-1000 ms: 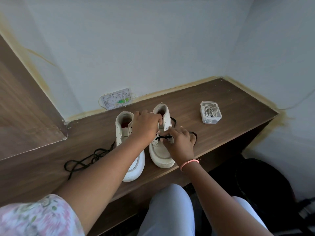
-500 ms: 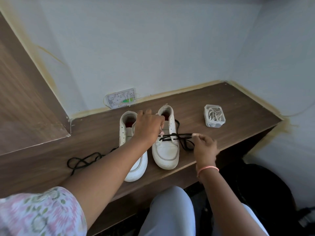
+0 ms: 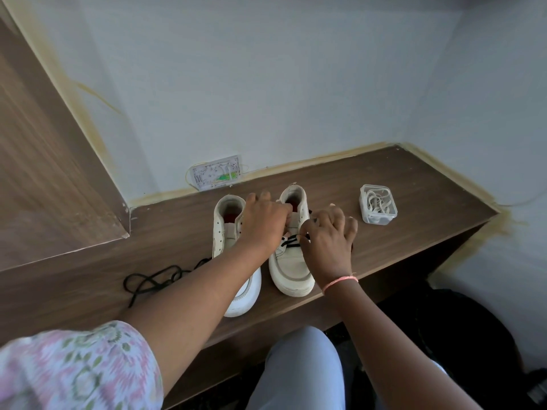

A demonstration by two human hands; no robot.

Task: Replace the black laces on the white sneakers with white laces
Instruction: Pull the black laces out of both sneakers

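Two white sneakers stand side by side on the wooden shelf point(image 3: 399, 232), toes toward me. The left sneaker point(image 3: 228, 232) has no lace. The right sneaker point(image 3: 291, 267) still carries a black lace point(image 3: 291, 241) across its lower eyelets. My left hand point(image 3: 263, 223) grips the right sneaker at its tongue and eyelet edge. My right hand point(image 3: 328, 235) pinches the black lace over the sneaker's right side. A loose black lace point(image 3: 154, 281) lies on the shelf to the left. White laces point(image 3: 377, 202) sit coiled in a clear plastic box point(image 3: 379, 218) at the right.
A small white card with a green mark point(image 3: 216, 173) leans on the wall behind the sneakers. A wooden panel point(image 3: 53, 173) rises at the left. The shelf's front edge runs just below the toes; my knees point(image 3: 299, 365) are under it.
My right hand, which had pulled the black lace out to the right half a second ago, has come back onto the right sneaker. My left hand stays on the sneaker.
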